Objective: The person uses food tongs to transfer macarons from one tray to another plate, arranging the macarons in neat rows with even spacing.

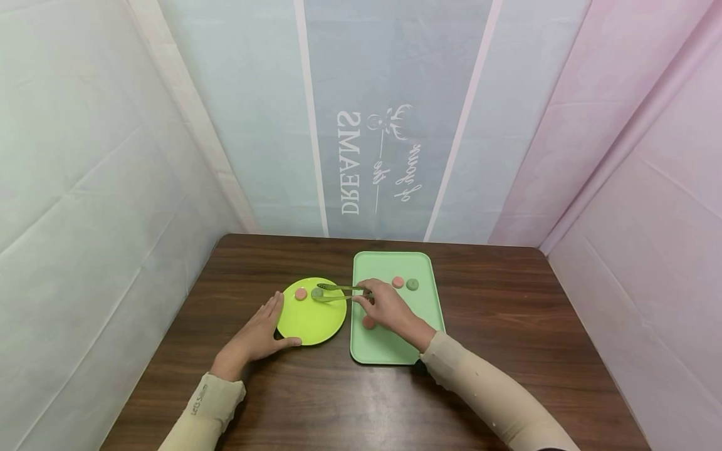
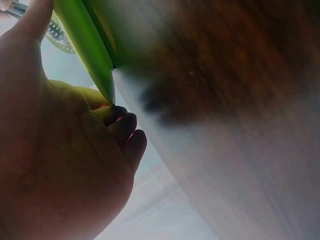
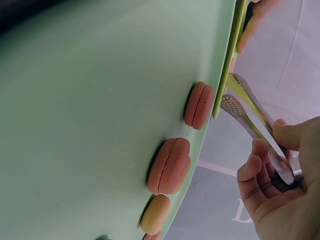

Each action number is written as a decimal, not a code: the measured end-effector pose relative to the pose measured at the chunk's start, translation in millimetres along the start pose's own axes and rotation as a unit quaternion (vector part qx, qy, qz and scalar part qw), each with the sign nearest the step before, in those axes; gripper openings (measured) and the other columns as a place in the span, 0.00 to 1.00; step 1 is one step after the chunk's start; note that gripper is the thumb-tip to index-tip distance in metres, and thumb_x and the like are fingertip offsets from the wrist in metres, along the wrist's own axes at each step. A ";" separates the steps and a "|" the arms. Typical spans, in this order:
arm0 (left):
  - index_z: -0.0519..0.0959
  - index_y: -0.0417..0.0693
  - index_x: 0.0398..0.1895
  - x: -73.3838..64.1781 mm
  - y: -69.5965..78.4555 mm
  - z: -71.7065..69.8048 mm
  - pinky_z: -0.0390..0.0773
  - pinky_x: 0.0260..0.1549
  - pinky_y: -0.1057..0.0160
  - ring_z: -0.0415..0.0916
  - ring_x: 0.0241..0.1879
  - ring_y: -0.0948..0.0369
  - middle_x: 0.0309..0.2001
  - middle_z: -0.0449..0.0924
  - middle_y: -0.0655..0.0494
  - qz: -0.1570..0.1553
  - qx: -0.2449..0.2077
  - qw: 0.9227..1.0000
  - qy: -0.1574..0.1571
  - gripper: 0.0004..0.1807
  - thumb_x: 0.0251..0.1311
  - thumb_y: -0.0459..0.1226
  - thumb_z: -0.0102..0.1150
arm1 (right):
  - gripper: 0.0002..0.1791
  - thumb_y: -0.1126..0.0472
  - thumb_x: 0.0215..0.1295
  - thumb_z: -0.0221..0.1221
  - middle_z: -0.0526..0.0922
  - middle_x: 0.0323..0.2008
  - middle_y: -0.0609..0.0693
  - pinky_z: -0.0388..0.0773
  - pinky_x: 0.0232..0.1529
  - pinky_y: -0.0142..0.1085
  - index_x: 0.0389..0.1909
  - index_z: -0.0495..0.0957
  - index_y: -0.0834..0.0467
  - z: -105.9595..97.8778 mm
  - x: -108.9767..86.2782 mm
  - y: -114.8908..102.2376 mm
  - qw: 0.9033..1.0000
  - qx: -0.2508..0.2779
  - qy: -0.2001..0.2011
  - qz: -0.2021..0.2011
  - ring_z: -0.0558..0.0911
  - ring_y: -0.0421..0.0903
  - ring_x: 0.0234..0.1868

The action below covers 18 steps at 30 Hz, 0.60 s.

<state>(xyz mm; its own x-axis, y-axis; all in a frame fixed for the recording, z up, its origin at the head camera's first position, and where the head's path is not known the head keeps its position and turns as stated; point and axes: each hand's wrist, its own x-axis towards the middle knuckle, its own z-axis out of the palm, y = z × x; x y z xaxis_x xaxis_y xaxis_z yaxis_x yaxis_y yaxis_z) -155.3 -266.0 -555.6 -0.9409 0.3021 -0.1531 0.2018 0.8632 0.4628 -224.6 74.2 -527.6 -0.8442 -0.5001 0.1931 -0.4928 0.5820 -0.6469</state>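
My right hand (image 1: 385,302) holds metal tongs (image 1: 341,288) between thumb and fingers, reaching over from the tray's left edge. The tongs' perforated tips stand apart at a green macaron (image 1: 317,292) on the yellow-green plate (image 1: 313,326). A pink macaron (image 1: 301,294) lies just left of it. My left hand (image 1: 256,332) touches the plate's left rim with straight fingers, its thumb stretched along the near side. In the left wrist view, the plate's edge (image 2: 87,45) runs between that thumb and the fingers.
Right of the plate stands a light green tray (image 1: 389,351). On it sit a pink macaron (image 1: 398,282), a green macaron (image 1: 413,284) and another pink one (image 1: 369,322) near my right hand; the right wrist view also shows a yellowish macaron (image 3: 155,214). Fabric walls enclose the wooden table (image 1: 316,401).
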 end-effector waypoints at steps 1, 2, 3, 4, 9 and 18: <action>0.40 0.31 0.86 0.1 0.0 0.1 0.49 0.83 0.36 0.42 0.85 0.38 0.86 0.39 0.32 0.000 0.000 1.000 0.000 0.70 0.64 0.67 0.67 | 0.19 0.55 0.79 0.65 0.86 0.47 0.55 0.88 0.44 0.41 0.60 0.84 0.65 0.0 0.0 0.0 1.000 -0.002 0.001 0.001 0.87 0.46 0.43; 0.40 0.31 0.86 0.1 0.1 0.1 0.49 0.83 0.36 0.42 0.85 0.38 0.86 0.39 0.32 -0.001 0.000 1.000 -0.001 0.70 0.64 0.68 0.67 | 0.19 0.55 0.79 0.65 0.86 0.47 0.54 0.88 0.43 0.40 0.60 0.84 0.65 -0.1 0.0 0.1 1.000 -0.003 0.001 0.001 0.87 0.46 0.43; 0.40 0.31 0.86 0.2 0.2 0.2 0.49 0.83 0.36 0.42 0.85 0.38 0.86 0.39 0.32 -0.001 -0.001 1.000 -0.001 0.70 0.64 0.68 0.67 | 0.19 0.55 0.79 0.65 0.86 0.47 0.54 0.88 0.43 0.40 0.60 0.84 0.65 -0.1 -0.1 0.1 1.000 -0.004 0.002 0.002 0.87 0.45 0.43; 0.40 0.31 0.86 0.3 0.2 0.3 0.49 0.83 0.36 0.42 0.85 0.38 0.86 0.39 0.32 -0.001 -0.001 1.000 -0.001 0.70 0.64 0.68 0.67 | 0.19 0.55 0.79 0.65 0.86 0.47 0.54 0.88 0.43 0.40 0.60 0.84 0.65 -0.2 -0.3 0.1 1.000 -0.004 0.002 0.002 0.87 0.45 0.42; 0.40 0.31 0.86 0.5 0.7 0.4 0.49 0.83 0.37 0.42 0.85 0.38 0.86 0.39 0.33 -0.002 0.001 1.000 -0.001 0.70 0.64 0.68 0.67 | 0.19 0.55 0.79 0.65 0.86 0.46 0.53 0.88 0.44 0.41 0.60 0.84 0.65 -0.9 -1.1 -0.4 1.000 -0.001 0.003 0.003 0.87 0.45 0.43; 0.39 0.31 0.87 -0.5 2.1 -0.2 0.49 0.83 0.37 0.41 0.85 0.38 0.86 0.38 0.33 -0.006 0.000 1.000 -0.005 0.70 0.64 0.68 0.66 | 0.19 0.56 0.77 0.67 0.87 0.49 0.59 0.89 0.48 0.44 0.60 0.84 0.66 -6.0 -5.6 -2.4 1.000 0.022 0.013 0.005 0.87 0.49 0.46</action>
<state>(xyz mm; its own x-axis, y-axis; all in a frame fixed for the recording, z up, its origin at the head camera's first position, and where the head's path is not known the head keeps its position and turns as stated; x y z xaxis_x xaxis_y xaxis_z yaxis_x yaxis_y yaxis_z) -154.5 -264.4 -554.5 -0.9407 0.2953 -0.1671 0.1906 0.8672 0.4600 -219.9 79.4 -522.7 -0.8547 -0.4768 0.2055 -0.4750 0.5583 -0.6802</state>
